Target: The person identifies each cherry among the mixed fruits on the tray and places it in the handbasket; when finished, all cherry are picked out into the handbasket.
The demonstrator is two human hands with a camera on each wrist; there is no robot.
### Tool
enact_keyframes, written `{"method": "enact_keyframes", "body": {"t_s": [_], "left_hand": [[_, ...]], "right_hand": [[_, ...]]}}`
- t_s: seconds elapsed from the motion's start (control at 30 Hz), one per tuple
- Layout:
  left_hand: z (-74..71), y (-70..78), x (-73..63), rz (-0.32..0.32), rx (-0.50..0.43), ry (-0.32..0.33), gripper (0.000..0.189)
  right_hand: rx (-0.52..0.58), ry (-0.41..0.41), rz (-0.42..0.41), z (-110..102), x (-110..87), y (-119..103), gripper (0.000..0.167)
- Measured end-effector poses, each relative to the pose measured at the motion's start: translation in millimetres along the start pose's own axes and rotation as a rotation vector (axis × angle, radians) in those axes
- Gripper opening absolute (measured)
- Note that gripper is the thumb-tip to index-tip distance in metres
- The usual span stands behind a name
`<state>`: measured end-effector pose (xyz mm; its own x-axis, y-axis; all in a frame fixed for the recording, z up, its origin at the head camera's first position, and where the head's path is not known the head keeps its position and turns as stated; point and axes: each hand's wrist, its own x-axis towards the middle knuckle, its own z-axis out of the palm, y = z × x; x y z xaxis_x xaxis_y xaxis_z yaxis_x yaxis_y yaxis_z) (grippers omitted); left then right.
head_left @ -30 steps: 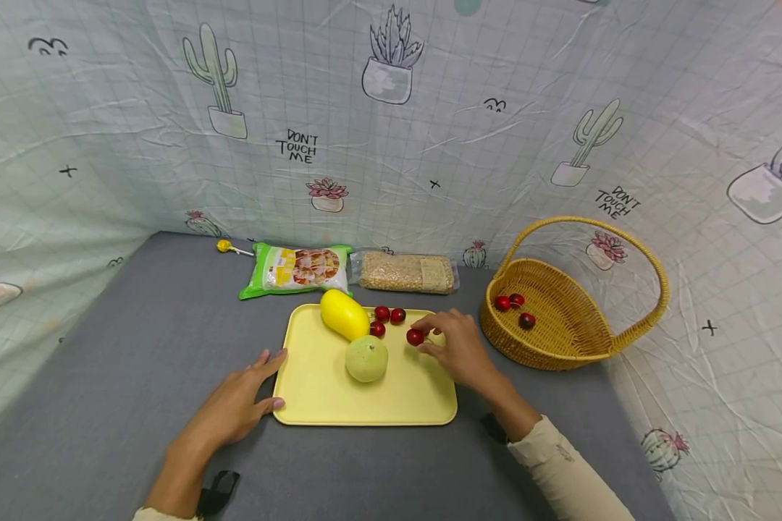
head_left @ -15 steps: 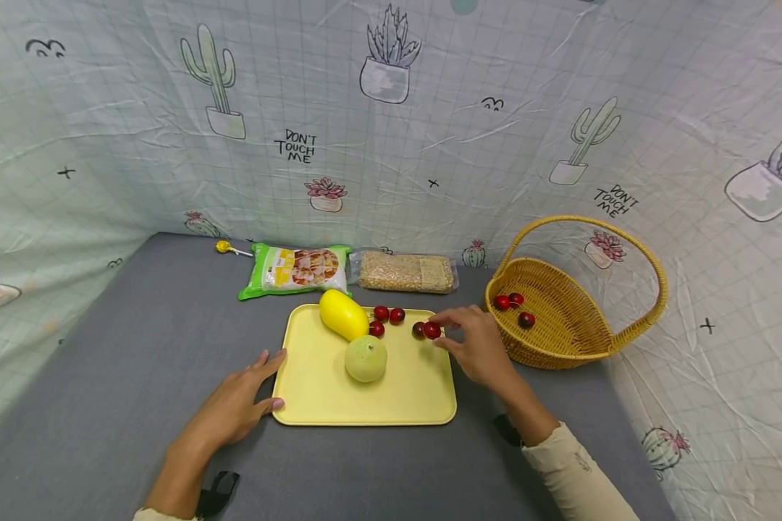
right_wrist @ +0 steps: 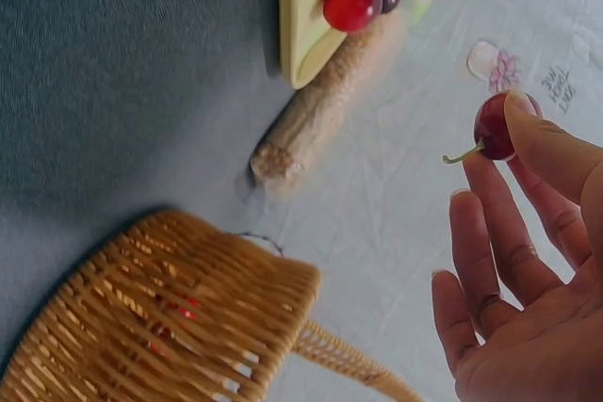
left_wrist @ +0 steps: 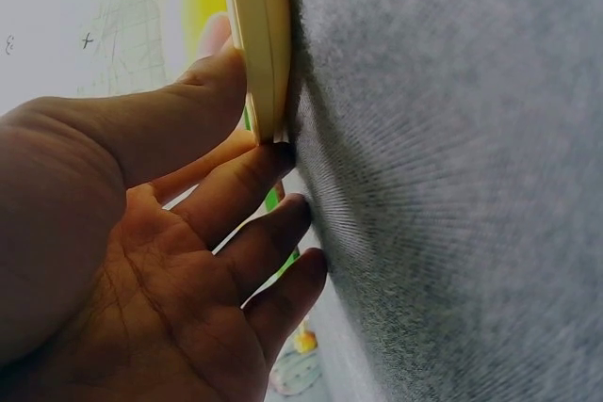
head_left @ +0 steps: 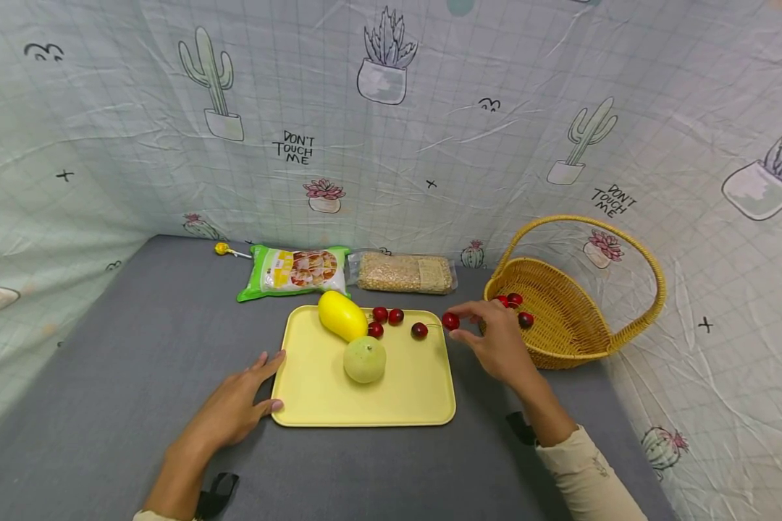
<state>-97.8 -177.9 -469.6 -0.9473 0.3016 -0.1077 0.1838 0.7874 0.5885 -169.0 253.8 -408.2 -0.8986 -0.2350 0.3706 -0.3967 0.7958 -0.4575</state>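
Note:
My right hand (head_left: 498, 340) pinches a dark red cherry (head_left: 450, 320) between thumb and fingertips, just above the right edge of the yellow tray (head_left: 404, 405). In the right wrist view the cherry's (right_wrist: 495, 129) short green stem points away from the palm. My left hand (head_left: 231, 405) touches the tray's left edge with thumb and index finger spread; its other fingers reach to the grey cloth. On the tray lie a yellow mango (head_left: 342, 316), a round pale green fruit (head_left: 365, 359) and several cherries (head_left: 420, 331).
A wicker basket (head_left: 554, 354) with a tall handle stands right of the tray, cherries (head_left: 526, 320) inside. Behind the tray lie a green-and-white packet (head_left: 296, 270), a clear bag of grains (head_left: 404, 272) and a yellow lollipop (head_left: 222, 248). Patterned cloth (head_left: 391, 181) hangs behind.
My right hand has carried the pinched cherry rightward from over the tray to its right edge, uncovering another cherry on the tray. The left hand stays at the tray's left edge.

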Motion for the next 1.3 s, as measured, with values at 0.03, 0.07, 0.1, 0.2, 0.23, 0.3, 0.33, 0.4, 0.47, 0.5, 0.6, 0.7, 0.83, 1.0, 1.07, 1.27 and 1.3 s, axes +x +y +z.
{"method": "enact_keyframes", "body": {"t_s": [0.03, 0.07, 0.1, 0.2, 0.23, 0.3, 0.33, 0.4, 0.47, 0.5, 0.6, 0.7, 0.83, 1.0, 1.07, 1.27, 1.3], "left_hand": [[0.0, -0.1, -0.1, 0.001, 0.001, 0.000, 0.086], [-0.1, -0.1, -0.2, 0.000, 0.003, 0.000, 0.085], [-0.2, -0.2, -0.1, -0.002, 0.005, -0.002, 0.086], [-0.9, -0.3, 0.4, -0.012, 0.010, -0.011, 0.086], [-1.3, -0.4, 0.7, -0.017, 0.012, -0.015, 0.087], [-1.7, -0.2, 1.1, -0.026, 0.011, -0.025, 0.087], [-1.9, -0.2, 1.3, -0.031, 0.010, -0.030, 0.087], [-1.9, -0.1, 1.6, -0.039, 0.010, -0.039, 0.088], [-1.9, -0.1, 1.8, -0.044, 0.009, -0.045, 0.088], [-1.8, -0.2, 1.9, -0.045, 0.010, -0.046, 0.088], [-1.9, -0.2, 1.9, -0.044, 0.009, -0.044, 0.089], [-2.1, 0.1, 1.5, -0.039, 0.008, -0.040, 0.088], [-2.2, 0.5, 1.4, -0.035, 0.005, -0.039, 0.088], [-1.9, 0.5, 1.5, -0.033, 0.005, -0.032, 0.088], [-1.7, 0.6, 1.3, -0.031, 0.007, -0.026, 0.087], [-1.2, 0.8, 0.3, -0.024, 0.007, -0.015, 0.087], [-1.2, 0.8, 0.2, -0.024, 0.006, -0.015, 0.087]], "right_hand": [[-0.002, 0.004, 0.003, -2, 0.2, 0, 0.037], [-0.006, 0.010, 0.005, -3, 0.4, 0, 0.037], [-0.006, 0.016, 0.006, -5, 0.5, 1, 0.037], [-0.009, 0.031, 0.012, -9, 0.7, 2, 0.038], [-0.008, 0.036, 0.012, -11, 0.7, 3, 0.038], [-0.011, 0.046, 0.014, -13, 0.5, 5, 0.037], [-0.008, 0.049, 0.016, -14, 0.4, 6, 0.038], [-0.001, 0.056, 0.022, -16, 0.4, 8, 0.037], [0.009, 0.059, 0.031, -19, 0.2, 10, 0.037], [0.017, 0.060, 0.040, -20, 0.2, 11, 0.037], [0.030, 0.070, 0.051, -26, 0.2, 14, 0.036], [0.033, 0.089, 0.050, -31, 0.0, 17, 0.034], [0.015, 0.127, 0.036, -37, -0.4, 23, 0.033], [-0.022, 0.163, 0.023, -43, -0.8, 30, 0.034], [-0.035, 0.167, 0.031, -45, -0.9, 32, 0.034], [-0.043, 0.180, 0.049, -51, 0.1, 39, 0.035], [-0.044, 0.185, 0.048, -52, 0.3, 39, 0.035]]}}
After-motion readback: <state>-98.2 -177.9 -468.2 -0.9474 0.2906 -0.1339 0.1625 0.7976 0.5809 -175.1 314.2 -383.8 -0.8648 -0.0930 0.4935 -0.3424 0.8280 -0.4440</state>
